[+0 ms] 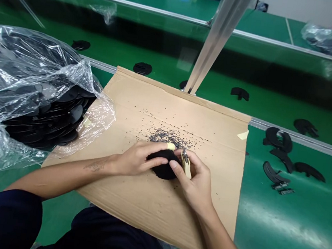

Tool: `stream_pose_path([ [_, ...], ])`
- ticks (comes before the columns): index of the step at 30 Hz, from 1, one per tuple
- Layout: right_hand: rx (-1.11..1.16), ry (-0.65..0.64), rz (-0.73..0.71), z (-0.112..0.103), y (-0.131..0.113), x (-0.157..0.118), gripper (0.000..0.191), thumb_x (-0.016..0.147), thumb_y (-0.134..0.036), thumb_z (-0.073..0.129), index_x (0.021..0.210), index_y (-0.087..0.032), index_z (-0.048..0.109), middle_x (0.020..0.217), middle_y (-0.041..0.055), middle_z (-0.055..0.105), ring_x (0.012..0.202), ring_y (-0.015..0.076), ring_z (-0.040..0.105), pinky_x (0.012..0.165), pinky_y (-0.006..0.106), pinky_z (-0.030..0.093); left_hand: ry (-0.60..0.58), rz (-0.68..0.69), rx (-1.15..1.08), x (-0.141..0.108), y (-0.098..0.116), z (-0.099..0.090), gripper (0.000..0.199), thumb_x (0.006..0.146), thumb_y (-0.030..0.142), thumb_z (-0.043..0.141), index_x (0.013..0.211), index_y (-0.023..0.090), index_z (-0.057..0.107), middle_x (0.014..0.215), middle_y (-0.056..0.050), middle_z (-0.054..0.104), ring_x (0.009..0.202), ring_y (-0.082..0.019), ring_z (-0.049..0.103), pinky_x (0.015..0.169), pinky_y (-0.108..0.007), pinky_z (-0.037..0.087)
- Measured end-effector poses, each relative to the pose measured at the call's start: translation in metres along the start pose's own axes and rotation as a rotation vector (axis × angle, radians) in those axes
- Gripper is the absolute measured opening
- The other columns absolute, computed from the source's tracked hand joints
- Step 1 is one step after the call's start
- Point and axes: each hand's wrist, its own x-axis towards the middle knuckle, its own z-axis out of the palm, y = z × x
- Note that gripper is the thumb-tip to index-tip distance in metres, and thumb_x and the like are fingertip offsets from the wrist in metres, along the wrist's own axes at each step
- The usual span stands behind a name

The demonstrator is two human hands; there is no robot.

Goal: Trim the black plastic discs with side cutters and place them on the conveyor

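A round black plastic disc (164,170) is held over the cardboard sheet (144,202), gripped at its left side by my left hand (139,157). A pale wrap covers one of that hand's fingertips. My right hand (198,181) is closed around small cutting pliers (185,163) with cream handles and metal jaws. Its thumb and fingers also meet the disc's right edge. The pliers' jaws point away from me, and where they meet the disc is hard to make out. Just beyond the hands, many tiny black scraps (167,136) lie scattered on the cardboard.
At left, a clear plastic bag (34,60) spills stacked black discs (47,126) beside the cardboard. Curved black pieces (279,140) lie on the green table to the right. A metal post (215,41) rises behind the cardboard. Green conveyor (168,60) behind carries several black parts.
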Motion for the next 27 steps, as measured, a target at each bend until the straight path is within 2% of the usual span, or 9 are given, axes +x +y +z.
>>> stream_pose_path([
  [3,-0.009,-0.014,-0.009,0.000,0.000,0.000,0.028,0.084,-0.048,0.072,0.090,-0.022,0.064,0.082,0.0013,0.065,0.076,0.0178,0.060,0.070,0.030,0.051,-0.019,0.092,0.001,-0.001,0.000,0.002,0.039,0.098,0.025,0.058,0.135,0.018,0.054,0.116,-0.010,0.076,0.103,-0.018,0.075,0.089,-0.031,0.064],
  [6,-0.025,-0.005,-0.033,0.001,-0.002,0.000,0.025,0.086,-0.045,0.071,0.087,-0.022,0.063,0.082,0.0013,0.064,0.075,0.0171,0.059,0.071,0.029,0.051,-0.022,0.089,0.001,-0.001,0.000,0.002,0.038,0.097,0.026,0.059,0.134,0.018,0.055,0.115,-0.010,0.076,0.102,-0.018,0.075,0.088,-0.032,0.064],
  [11,-0.052,0.053,-0.077,0.000,-0.003,-0.003,0.016,0.090,-0.036,0.066,0.087,-0.022,0.060,0.084,0.0006,0.064,0.076,0.0158,0.059,0.071,0.027,0.050,-0.026,-0.055,-0.017,0.002,0.003,-0.004,0.033,0.095,0.036,0.062,0.120,0.015,0.063,0.106,-0.011,0.076,0.093,-0.019,0.074,0.081,-0.032,0.063],
  [17,-0.049,0.098,-0.086,-0.002,-0.002,-0.003,0.016,0.090,-0.037,0.066,0.089,-0.022,0.059,0.086,0.0015,0.064,0.076,0.0160,0.059,0.069,0.027,0.049,-0.077,-0.259,-0.081,0.005,0.007,-0.007,0.028,0.093,0.041,0.062,0.099,0.014,0.069,0.084,-0.006,0.074,0.073,-0.015,0.068,0.063,-0.024,0.055],
  [27,-0.069,0.070,-0.118,-0.002,0.000,-0.003,0.015,0.091,-0.036,0.065,0.089,-0.023,0.060,0.086,0.0016,0.064,0.079,0.0171,0.060,0.073,0.029,0.051,-0.013,-0.182,-0.075,0.004,0.007,-0.008,0.022,0.093,0.034,0.063,0.103,0.014,0.068,0.083,-0.005,0.075,0.069,-0.013,0.067,0.064,-0.025,0.053],
])
